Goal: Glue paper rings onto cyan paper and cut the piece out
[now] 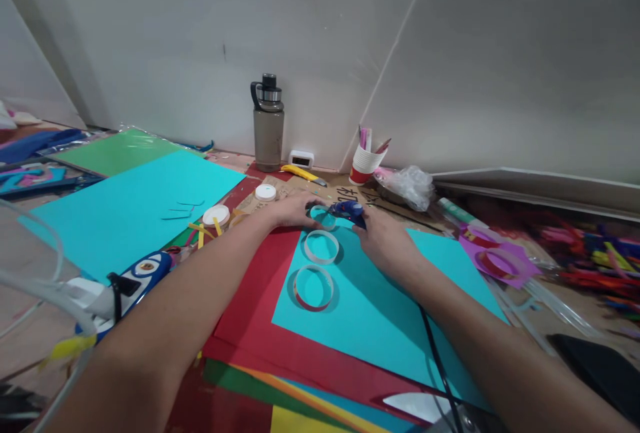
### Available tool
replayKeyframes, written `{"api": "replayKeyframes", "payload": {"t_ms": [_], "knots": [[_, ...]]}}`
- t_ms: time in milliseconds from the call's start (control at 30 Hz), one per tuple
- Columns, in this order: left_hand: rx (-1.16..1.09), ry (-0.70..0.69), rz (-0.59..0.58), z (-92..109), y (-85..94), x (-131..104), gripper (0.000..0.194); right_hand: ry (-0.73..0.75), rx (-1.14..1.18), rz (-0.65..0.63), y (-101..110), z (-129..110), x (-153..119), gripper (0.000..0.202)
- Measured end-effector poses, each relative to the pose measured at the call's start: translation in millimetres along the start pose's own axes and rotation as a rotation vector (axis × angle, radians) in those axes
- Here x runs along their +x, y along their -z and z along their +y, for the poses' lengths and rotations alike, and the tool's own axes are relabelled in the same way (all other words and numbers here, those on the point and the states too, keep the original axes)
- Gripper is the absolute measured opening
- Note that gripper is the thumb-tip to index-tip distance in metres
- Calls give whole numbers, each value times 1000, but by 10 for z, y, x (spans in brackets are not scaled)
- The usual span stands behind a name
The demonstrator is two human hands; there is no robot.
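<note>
My right hand [384, 238] is closed around a small blue hot glue gun [349, 209], its nozzle pointing left at the farthest of three paper rings. That farthest ring [325, 225] stands at the top edge of a turquoise sheet [370, 313], and my left hand [296, 210] grips its left side between fingers and thumb. Nearer to me on the same sheet are a white ring [336, 250] and a ring with a red and gold strip [330, 290]. A black cord [434, 343] trails from below my right forearm.
Red sheets [255, 286] lie underneath. Behind stand a grey bottle [269, 133], a yellow cutter [303, 174] and a paper cup [367, 161] of pens. At left are a turquoise sheet [135, 200] and a blue-white device [145, 273]; at right, purple paper [523, 256] with rings.
</note>
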State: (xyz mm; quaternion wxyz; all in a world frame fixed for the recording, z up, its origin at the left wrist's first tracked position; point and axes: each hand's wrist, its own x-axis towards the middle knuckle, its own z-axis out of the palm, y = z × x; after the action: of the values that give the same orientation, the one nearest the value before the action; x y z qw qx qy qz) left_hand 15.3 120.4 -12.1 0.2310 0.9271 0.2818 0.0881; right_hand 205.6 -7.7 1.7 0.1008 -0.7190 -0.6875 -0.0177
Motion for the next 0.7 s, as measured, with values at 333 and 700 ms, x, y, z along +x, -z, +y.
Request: {"api": "replayKeyframes", "payload": {"t_ms": [333, 700], "knots": [[-10, 24, -1, 36, 36, -35, 67, -2, 17, 15, 10, 0, -8, 31], [-22, -7, 40, -23, -17, -6, 58, 21, 51, 4, -45, -55, 63, 31]]}}
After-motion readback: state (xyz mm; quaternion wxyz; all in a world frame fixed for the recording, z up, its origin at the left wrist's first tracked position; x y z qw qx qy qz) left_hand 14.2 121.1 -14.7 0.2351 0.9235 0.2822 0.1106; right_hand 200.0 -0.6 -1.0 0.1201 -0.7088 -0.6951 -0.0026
